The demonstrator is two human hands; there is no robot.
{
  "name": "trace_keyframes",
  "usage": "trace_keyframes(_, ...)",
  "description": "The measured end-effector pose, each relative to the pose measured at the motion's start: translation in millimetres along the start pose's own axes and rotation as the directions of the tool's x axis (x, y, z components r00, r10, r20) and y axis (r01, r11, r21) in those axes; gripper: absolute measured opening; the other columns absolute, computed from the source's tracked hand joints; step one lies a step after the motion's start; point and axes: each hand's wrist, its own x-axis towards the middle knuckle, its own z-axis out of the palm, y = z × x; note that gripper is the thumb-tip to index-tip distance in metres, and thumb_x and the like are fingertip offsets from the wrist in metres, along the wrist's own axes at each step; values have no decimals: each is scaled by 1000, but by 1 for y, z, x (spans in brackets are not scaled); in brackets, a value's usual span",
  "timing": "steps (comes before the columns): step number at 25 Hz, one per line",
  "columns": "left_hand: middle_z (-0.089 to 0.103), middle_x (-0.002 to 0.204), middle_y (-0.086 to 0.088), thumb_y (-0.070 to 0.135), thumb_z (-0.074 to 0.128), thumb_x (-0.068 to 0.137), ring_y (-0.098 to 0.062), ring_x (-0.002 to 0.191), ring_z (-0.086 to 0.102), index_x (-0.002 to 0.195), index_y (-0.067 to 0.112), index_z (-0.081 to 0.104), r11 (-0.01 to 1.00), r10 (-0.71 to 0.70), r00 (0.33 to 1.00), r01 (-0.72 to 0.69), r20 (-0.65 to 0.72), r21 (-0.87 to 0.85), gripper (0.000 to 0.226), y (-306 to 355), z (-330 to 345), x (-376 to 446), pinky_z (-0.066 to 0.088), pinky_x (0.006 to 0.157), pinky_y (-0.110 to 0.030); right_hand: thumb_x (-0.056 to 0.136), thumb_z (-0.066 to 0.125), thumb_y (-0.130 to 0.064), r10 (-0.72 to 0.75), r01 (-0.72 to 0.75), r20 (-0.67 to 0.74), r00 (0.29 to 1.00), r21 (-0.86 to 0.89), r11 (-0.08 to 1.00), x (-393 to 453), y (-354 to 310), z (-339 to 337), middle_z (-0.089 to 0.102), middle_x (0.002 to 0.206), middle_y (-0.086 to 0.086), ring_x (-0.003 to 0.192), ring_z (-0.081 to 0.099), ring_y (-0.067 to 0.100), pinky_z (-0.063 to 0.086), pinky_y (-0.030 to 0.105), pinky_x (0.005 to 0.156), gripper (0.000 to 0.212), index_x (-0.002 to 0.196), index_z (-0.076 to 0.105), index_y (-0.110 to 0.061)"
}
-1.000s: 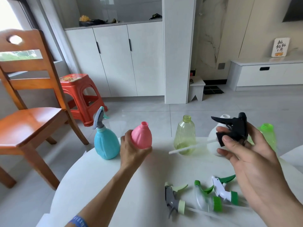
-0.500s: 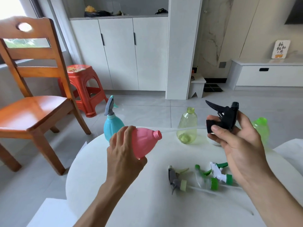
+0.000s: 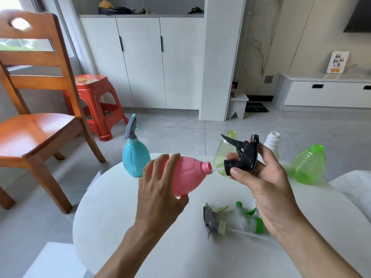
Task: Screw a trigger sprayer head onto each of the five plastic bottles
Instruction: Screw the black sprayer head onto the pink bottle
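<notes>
My left hand (image 3: 160, 189) grips a pink bottle (image 3: 190, 175), tilted on its side above the white round table (image 3: 140, 237) with its neck pointing right. My right hand (image 3: 263, 177) holds a black trigger sprayer head (image 3: 244, 155); its white dip tube enters the pink bottle's neck and the collar sits a short gap from it. A blue bottle (image 3: 135, 159) with a grey sprayer fitted stands at the table's far left. A pale green bottle (image 3: 222, 155), a white bottle (image 3: 272, 142) and a bright green ribbed bottle (image 3: 308, 164) stand open-necked at the far side.
A grey sprayer head (image 3: 212, 222) and a green-and-clear one (image 3: 249, 217) lie on the table near my right wrist, partly hidden by it. A wooden chair (image 3: 38, 121) and a red plastic stool (image 3: 96, 101) stand to the left; white cabinets line the back wall.
My left hand lifted the pink bottle off the table and tipped it sideways. My right hand brought the black sprayer leftward, and its dip tube has gone into the bottle's neck.
</notes>
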Motion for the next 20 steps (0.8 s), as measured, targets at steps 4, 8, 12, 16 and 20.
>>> trace_keyframes(4,54,135,-9,31,91,57,-34,116,49,138,15,50,999,19,1000,-19,10,-32,93,6,2,0,50,91,-47,83,61,20,37,-37,13,999,-18,999,-2,4,3,74,108,19,92,71,18,56,23,79,58,129,56,-16)
trace_keyframes(8,54,134,-9,33,89,58,-33,115,50,139,17,49,997,57,998,-55,34,-55,92,12,2,-2,50,91,-49,83,61,20,50,-50,10,999,-32,998,-3,8,3,75,106,18,92,71,17,55,21,78,60,130,55,-17)
trace_keyframes(12,55,134,-8,34,88,58,-32,114,50,140,18,49,994,75,995,-70,61,-86,93,11,1,-4,51,91,-48,83,58,23,53,-50,83,995,-31,998,-2,9,1,76,101,15,90,71,17,54,21,78,58,129,54,-13)
trace_keyframes(16,54,133,0,35,88,57,-25,113,49,140,23,48,986,90,988,-71,124,-149,93,7,-4,-3,50,91,-39,83,57,24,89,-71,191,978,-99,993,2,7,-5,75,101,12,94,70,19,54,24,80,60,128,53,-16)
trace_keyframes(20,53,129,5,35,88,55,-23,109,49,138,27,47,982,82,986,-54,148,-181,92,6,-5,-2,50,85,-34,77,74,4,-12,49,153,988,-241,969,2,3,-5,71,112,3,89,71,17,55,24,77,84,137,40,-46)
